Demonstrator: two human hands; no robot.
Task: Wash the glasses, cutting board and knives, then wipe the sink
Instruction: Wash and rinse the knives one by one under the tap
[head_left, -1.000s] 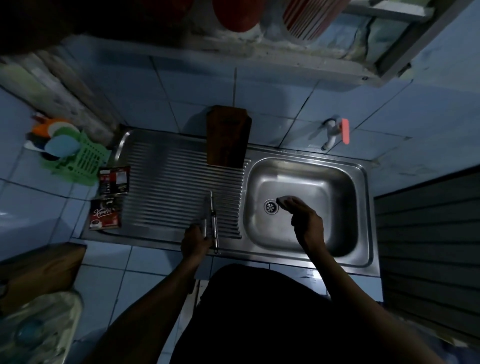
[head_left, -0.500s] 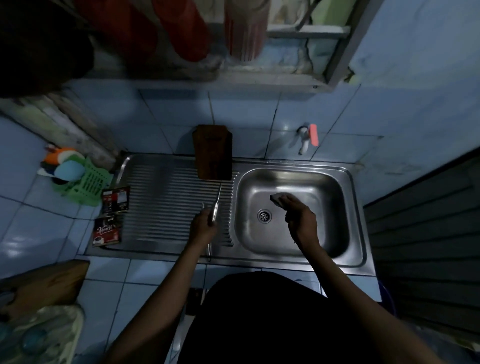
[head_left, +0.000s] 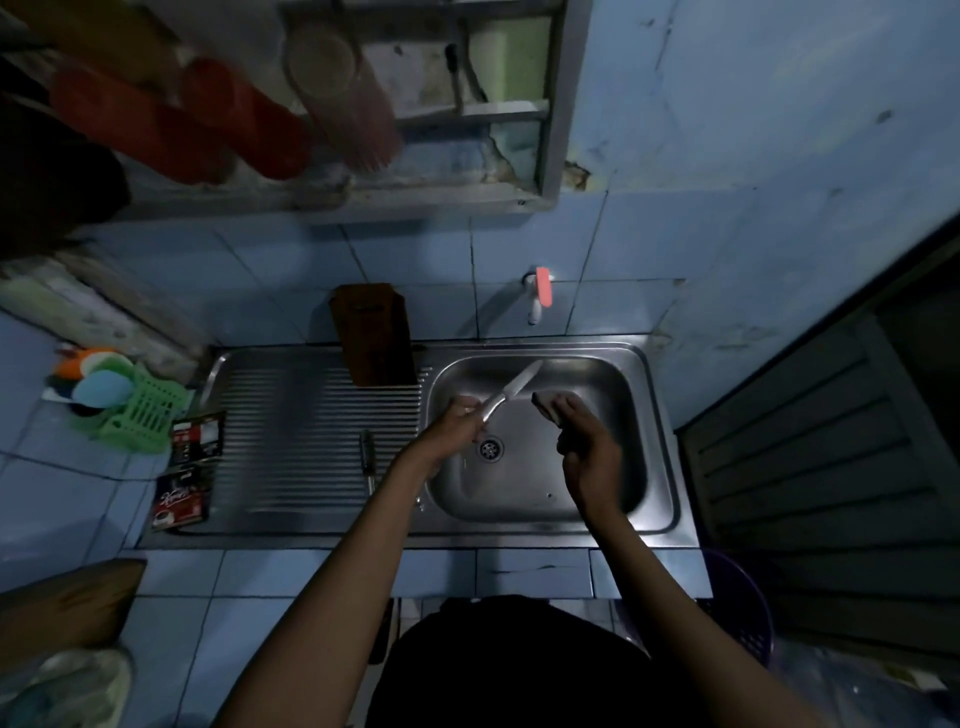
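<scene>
Currently, the left hand (head_left: 457, 426) grips a knife (head_left: 511, 391) by its handle above the sink (head_left: 657, 415) basin, blade angled toward the back wall. The right hand (head_left: 587, 447) holds a sponge (head_left: 553, 405) just beside the blade. A second knife (head_left: 367, 460) lies on the drainboard left of the sink. The cutting board (head_left: 374, 332) stands against the wall behind the drainboard.

Steel knife (head_left: 506, 396) held tilted over sink basin (head_left: 613, 374) — 2nd knife (head_left: 367, 452) flat on drainboard, brown cutting board (head_left: 373, 332) upright.
</scene>
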